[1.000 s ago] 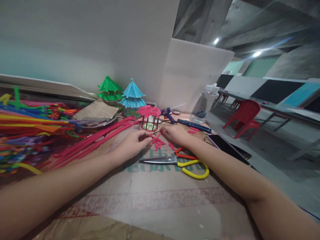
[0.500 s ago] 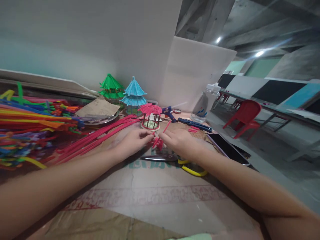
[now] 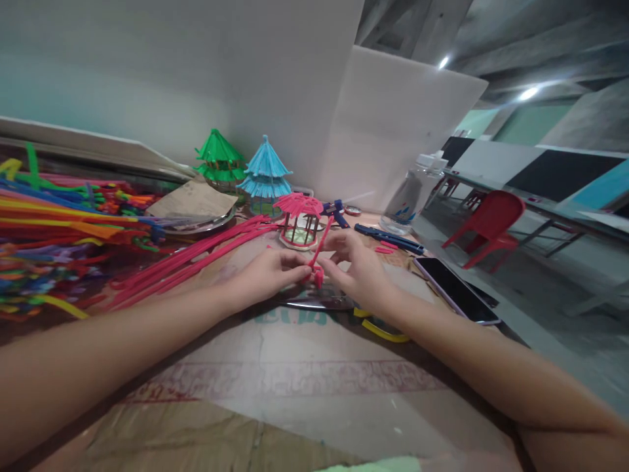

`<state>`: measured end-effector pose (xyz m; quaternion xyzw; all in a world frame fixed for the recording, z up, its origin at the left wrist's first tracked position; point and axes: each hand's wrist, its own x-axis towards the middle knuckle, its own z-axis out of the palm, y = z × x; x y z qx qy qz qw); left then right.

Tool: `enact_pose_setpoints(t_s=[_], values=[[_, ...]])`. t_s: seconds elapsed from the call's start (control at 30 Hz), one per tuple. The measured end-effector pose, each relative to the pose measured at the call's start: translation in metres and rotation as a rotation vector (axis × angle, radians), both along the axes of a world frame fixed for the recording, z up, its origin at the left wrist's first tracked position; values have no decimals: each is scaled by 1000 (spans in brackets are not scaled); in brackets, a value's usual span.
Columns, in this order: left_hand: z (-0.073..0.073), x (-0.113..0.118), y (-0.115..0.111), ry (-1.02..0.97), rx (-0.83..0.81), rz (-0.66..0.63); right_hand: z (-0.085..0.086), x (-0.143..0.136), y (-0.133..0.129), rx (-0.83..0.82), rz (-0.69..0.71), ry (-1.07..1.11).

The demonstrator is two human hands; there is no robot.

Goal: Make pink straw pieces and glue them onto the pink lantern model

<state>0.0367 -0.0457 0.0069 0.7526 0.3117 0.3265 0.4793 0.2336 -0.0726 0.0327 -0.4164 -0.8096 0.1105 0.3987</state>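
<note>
My left hand [image 3: 265,274] comes in from the left, thumb and forefinger pinched on a pink pipe cleaner [image 3: 322,241] that slants up to the right. Facing it, my right hand [image 3: 358,267] has its thumb and fingers apart, with nothing visibly held in them. Short pink pieces [image 3: 318,276] cluster between the hands, above a shiny tray [image 3: 314,304]. Just behind stands a small pavilion model [image 3: 299,226] with a pink fringed roof and thin brown posts on a pale base.
Long pink pipe cleaners [image 3: 196,259] and a multicoloured heap [image 3: 54,229] lie left. Green [image 3: 216,157] and blue [image 3: 266,172] roofed models stand behind. Rightward are a glue gun [image 3: 336,213], a dark blue long-handled tool [image 3: 388,238], a clear bottle [image 3: 409,196] and a phone [image 3: 455,292].
My right hand has opened and drawn slightly right, off the pink pipe cleaner. The pipe cleaner now stands steeper, held by my left hand. The view has shifted slightly.
</note>
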Motion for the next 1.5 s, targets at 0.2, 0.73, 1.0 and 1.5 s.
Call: enact_pose_setpoints(t_s=[0.2, 0.73, 1.0, 1.5], values=[[2, 2, -4, 28, 24, 17, -15, -11, 9, -421, 155, 436], [4, -1, 1, 136, 71, -1, -20, -8, 11, -543, 94, 409], [0, -1, 5, 58, -46, -33, -15, -10, 9, -578, 98, 413], [2, 0, 2, 111, -8, 15, -20, -8, 10, -524, 121, 339]])
